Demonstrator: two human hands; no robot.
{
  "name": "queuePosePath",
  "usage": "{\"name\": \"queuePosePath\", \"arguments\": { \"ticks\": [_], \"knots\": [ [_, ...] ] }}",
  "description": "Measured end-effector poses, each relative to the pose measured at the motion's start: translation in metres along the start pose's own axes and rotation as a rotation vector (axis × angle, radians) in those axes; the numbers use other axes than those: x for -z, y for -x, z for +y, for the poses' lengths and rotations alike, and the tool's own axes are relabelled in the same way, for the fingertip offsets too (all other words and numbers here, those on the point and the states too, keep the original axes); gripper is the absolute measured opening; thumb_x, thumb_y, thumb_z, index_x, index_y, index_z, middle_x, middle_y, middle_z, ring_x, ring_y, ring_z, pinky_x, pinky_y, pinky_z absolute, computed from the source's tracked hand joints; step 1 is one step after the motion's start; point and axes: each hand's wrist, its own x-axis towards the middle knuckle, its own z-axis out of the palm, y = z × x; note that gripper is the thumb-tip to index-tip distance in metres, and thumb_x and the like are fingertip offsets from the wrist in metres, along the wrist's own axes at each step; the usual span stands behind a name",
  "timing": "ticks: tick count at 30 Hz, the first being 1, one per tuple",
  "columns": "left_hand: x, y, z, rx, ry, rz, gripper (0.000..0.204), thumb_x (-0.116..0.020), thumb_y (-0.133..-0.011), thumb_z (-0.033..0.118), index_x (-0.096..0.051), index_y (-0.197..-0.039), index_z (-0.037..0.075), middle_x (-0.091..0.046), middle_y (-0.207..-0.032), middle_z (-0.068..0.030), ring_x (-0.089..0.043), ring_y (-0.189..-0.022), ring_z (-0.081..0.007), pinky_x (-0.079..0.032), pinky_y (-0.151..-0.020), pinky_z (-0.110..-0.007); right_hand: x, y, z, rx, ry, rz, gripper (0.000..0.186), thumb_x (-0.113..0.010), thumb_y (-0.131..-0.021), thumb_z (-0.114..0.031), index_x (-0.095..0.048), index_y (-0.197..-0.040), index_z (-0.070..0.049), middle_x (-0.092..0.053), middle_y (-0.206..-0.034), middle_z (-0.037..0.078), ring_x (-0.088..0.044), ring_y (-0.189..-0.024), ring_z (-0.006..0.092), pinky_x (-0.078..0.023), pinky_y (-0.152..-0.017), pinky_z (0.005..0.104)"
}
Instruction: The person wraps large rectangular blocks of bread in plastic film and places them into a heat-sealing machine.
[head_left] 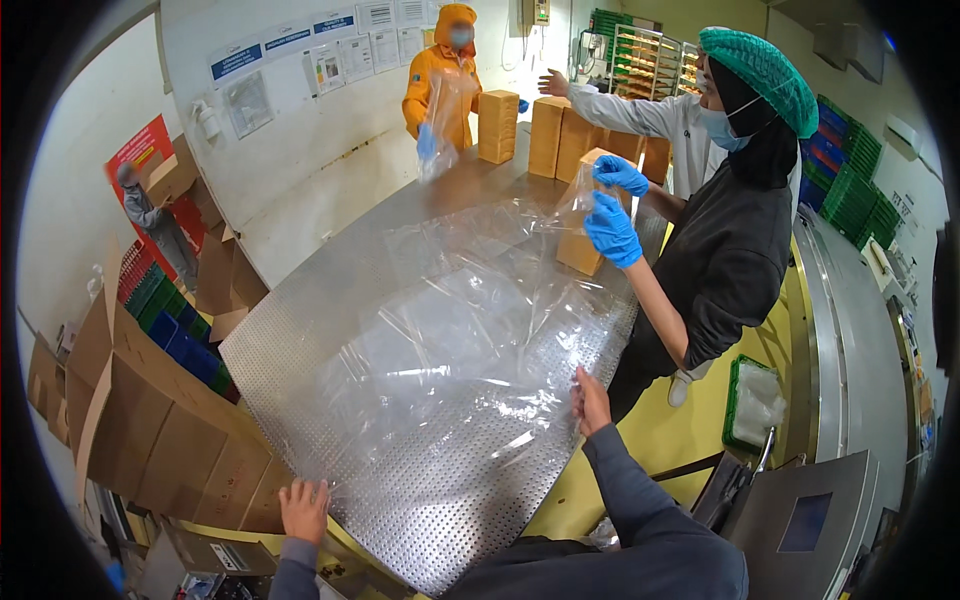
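Your left hand (pixel 304 510), lower left of the frame, has its fingers slightly parted near the edge of the clear plastic bags (pixel 430 325); I cannot tell whether they pinch any. Your right hand (pixel 592 402), right of centre, has curled fingers beside the bags, their grip unclear. The bags lie across mid-frame on the metal table (pixel 440 530).

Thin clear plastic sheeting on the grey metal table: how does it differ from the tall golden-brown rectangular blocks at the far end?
The sheeting is see-through, while the blocks are opaque. The sheeting lies spread and wrinkled; the blocks stand upright with firm, box-like shapes. The sheeting shines with bright reflections, whereas the blocks look duller. Both rest on the table.
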Motion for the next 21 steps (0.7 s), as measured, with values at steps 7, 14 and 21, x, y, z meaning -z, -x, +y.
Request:
{"name": "queuePosePath", "arguments": {
  "ticks": [7, 14, 21],
  "knots": [
    [-0.053, -0.026, 0.051, 0.611, 0.246, 0.049, 0.053, -0.062, -0.069, 0.009, -0.055, -0.122, 0.007, -0.043, -0.133, -0.0221, -0.033, -0.131, -0.0358, -0.022, -0.105, -0.057, 0.034, 0.048, 0.056, -0.239, -0.473, -0.043, 0.013, -0.056, -0.089, -0.016, -0.058, -0.089, -0.003, -0.063, -0.076, 0.008, -0.057, -0.062, 0.0132, -0.045, -0.055, 0.0279],
    [-0.068, -0.029, 0.188, 0.379, 0.505, -0.263, 0.066, -0.059, -0.082, 0.049, -0.044, -0.137, 0.017, -0.027, -0.148, -0.0181, -0.022, -0.138, -0.0361, -0.009, -0.105, -0.068, 0.020, 0.080, 0.063, -0.088, 0.197, -0.098, 0.008, -0.064, -0.083, -0.007, -0.059, -0.084, 0.000, -0.064, -0.074, 0.007, -0.057, -0.058, 0.0114, -0.045, -0.053, 0.0227],
    [-0.079, -0.088, 0.154, 0.361, 0.395, -0.034, 0.054, -0.065, -0.080, 0.036, -0.051, -0.125, 0.010, -0.044, -0.133, -0.0200, -0.044, -0.121, -0.0338, -0.032, -0.099, -0.051, -0.018, 0.098, 0.047, -0.073, 0.117, -0.027, 0.022, -0.073, -0.078, -0.003, -0.053, -0.070, -0.007, -0.057, -0.064, 0.002, -0.051, -0.052, 0.0088, -0.040, -0.049, 0.0216]
  ]
}}
